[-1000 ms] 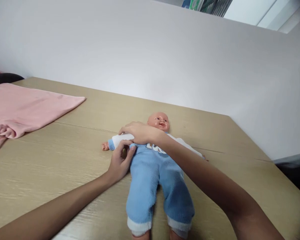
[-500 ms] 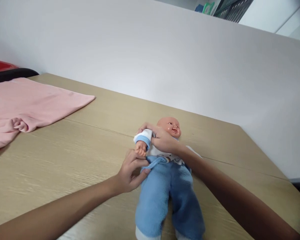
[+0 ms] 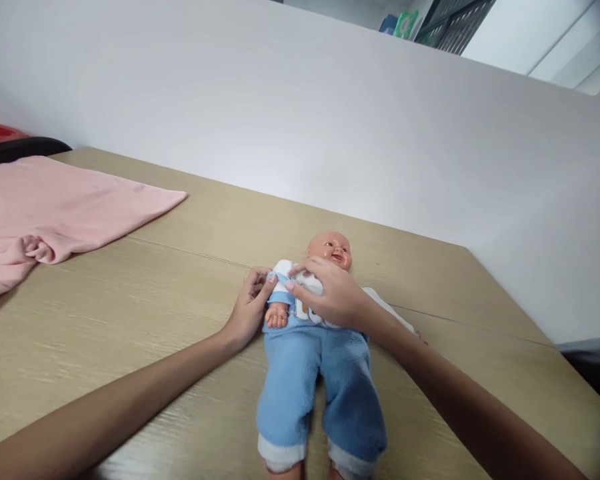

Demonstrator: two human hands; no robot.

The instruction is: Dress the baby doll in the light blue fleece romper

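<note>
A baby doll (image 3: 330,249) in a blue and white fleece suit (image 3: 320,380) lies on its back on the wooden table (image 3: 155,307). My left hand (image 3: 249,310) rests against the doll's side, with its fingers curled on the white sleeve with a blue cuff (image 3: 280,287). My right hand (image 3: 330,297) lies over the doll's chest and pinches the same sleeve near the shoulder. The doll's small hand (image 3: 277,316) is folded down across its belly. The doll's other arm is stretched out to the right under my forearm.
A pink cloth (image 3: 45,207) is spread over the table's far left, with a bunched part near its front edge. A white wall rises behind the table. A dark object (image 3: 20,148) and something red stand at the far left.
The doll's arm went from stretched out to the left, to lifted, to folded down across its belly. My left hand moved up from the waistband to the sleeve; my right hand shifted along the arm.
</note>
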